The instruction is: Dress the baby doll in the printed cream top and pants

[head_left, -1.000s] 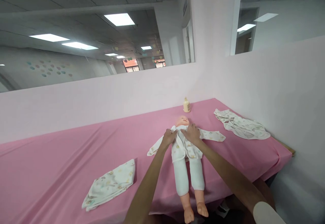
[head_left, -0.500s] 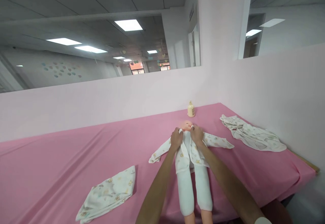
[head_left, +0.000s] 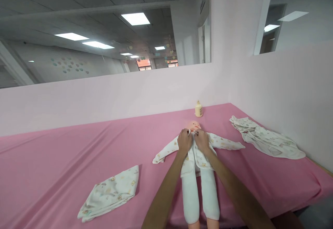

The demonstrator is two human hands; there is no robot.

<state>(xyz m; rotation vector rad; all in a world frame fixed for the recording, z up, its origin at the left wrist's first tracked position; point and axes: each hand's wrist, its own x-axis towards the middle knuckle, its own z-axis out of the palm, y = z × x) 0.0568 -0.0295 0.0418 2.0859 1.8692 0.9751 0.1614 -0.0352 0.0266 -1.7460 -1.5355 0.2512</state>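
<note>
A baby doll [head_left: 195, 124] lies on its back on the pink table [head_left: 65, 166], head away from me. It wears a white printed top [head_left: 223, 143] with sleeves spread wide and white trousers [head_left: 191, 194]. My left hand [head_left: 184, 141] and my right hand [head_left: 201, 140] sit close together on the doll's chest just below the chin. Each is closed, pinching an edge of the top near the collar.
A folded printed cloth [head_left: 110, 194] lies at the near left. A crumpled printed garment [head_left: 265, 139] lies at the far right by the wall. A small cream bottle [head_left: 198, 109] stands against the back wall. The table's right edge drops off near the wall.
Both hands have drawn together from the sides of the doll's chest toward the collar, and their fingers have closed on the top's edges. The view has shifted slightly.
</note>
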